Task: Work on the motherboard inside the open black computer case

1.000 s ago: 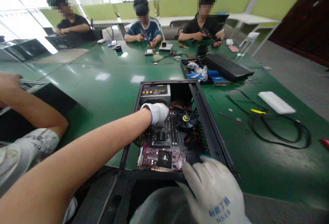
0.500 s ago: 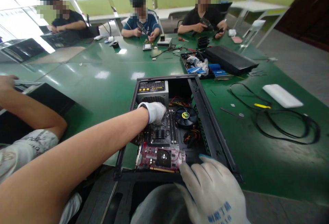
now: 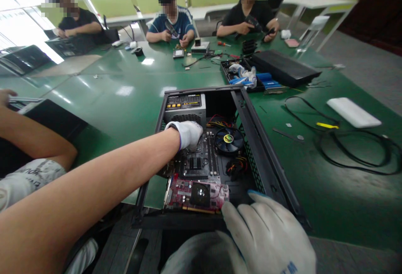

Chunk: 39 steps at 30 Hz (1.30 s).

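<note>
A black computer case (image 3: 276, 182) lies on its side in front of me with its side open. My left hand (image 3: 188, 133), in a white glove, reaches into it just below the power supply (image 3: 185, 102). Its fingers bend down toward the motherboard (image 3: 191, 163); their tips and anything in them are hidden. My right hand (image 3: 270, 232), in a greyish glove, lies over the near edge of the case, fingers bent across the rim beside the red graphics card (image 3: 191, 194). A round cooling fan (image 3: 229, 139) sits right of the memory slots.
Across the green table (image 3: 132, 77), several people work with tools and parts. A black tray (image 3: 226, 71) holds gloves and blue pieces, beside a dark panel (image 3: 284, 66). To the right lie a coiled black cable (image 3: 345, 169) and a white block (image 3: 353, 112). Another person's arm (image 3: 34, 135) is at left.
The view has shifted slightly, and the case's near edge appears a little closer. Both hands keep nearly the same places on the case.
</note>
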Each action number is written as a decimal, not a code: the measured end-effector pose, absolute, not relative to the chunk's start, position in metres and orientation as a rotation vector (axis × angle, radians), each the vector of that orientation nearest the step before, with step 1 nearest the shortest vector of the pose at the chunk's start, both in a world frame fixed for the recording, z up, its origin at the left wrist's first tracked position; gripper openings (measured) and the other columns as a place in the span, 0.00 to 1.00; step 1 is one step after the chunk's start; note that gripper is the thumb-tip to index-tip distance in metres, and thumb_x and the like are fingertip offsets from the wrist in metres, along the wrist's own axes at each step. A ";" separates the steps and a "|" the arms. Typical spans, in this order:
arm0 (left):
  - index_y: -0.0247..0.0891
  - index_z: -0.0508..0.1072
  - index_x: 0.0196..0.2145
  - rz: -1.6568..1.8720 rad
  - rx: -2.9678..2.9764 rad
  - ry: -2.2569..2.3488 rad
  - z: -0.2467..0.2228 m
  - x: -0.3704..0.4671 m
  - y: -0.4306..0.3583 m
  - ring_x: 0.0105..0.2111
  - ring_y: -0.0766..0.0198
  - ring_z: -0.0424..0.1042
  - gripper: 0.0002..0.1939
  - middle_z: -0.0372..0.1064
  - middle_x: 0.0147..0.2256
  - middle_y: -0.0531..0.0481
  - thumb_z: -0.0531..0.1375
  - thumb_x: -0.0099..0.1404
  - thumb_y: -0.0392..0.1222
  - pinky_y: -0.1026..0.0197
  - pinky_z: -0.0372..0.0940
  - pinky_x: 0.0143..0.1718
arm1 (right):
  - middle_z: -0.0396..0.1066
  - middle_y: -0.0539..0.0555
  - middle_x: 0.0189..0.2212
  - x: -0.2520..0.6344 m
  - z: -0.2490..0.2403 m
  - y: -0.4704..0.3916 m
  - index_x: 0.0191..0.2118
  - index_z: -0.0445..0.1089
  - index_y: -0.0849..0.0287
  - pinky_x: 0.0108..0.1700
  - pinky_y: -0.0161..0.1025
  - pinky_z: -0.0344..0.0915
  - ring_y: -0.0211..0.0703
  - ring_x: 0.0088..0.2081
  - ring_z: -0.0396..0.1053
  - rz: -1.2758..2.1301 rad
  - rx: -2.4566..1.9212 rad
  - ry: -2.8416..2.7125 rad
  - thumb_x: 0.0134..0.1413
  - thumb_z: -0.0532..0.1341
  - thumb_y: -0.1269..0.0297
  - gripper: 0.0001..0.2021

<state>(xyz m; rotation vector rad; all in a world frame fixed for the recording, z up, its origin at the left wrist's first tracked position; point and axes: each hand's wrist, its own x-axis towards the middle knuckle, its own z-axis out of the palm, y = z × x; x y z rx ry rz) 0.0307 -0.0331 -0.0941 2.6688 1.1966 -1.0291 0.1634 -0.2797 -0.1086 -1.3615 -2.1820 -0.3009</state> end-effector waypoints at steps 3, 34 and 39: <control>0.33 0.77 0.48 -1.046 2.667 1.205 -0.094 0.031 -0.033 0.47 0.51 0.75 0.26 0.76 0.49 0.38 0.66 0.51 0.45 0.60 0.70 0.47 | 0.70 0.51 0.25 0.162 -0.112 -0.278 0.40 0.75 0.58 0.50 0.45 0.61 0.42 0.28 0.61 -0.322 -1.363 -2.168 0.60 0.51 0.67 0.14; 0.32 0.78 0.47 -1.028 2.687 1.182 -0.105 0.030 -0.030 0.46 0.49 0.76 0.26 0.77 0.47 0.37 0.68 0.49 0.42 0.59 0.70 0.46 | 0.71 0.52 0.27 0.161 -0.109 -0.282 0.41 0.75 0.59 0.51 0.47 0.61 0.43 0.30 0.61 -0.282 -1.388 -2.165 0.60 0.55 0.65 0.11; 0.30 0.78 0.47 -1.032 2.678 1.173 -0.100 0.031 -0.033 0.46 0.48 0.76 0.26 0.77 0.46 0.35 0.67 0.49 0.41 0.58 0.71 0.45 | 0.70 0.53 0.28 0.163 -0.109 -0.282 0.42 0.75 0.60 0.51 0.47 0.61 0.43 0.30 0.62 -0.275 -1.378 -2.179 0.62 0.54 0.64 0.13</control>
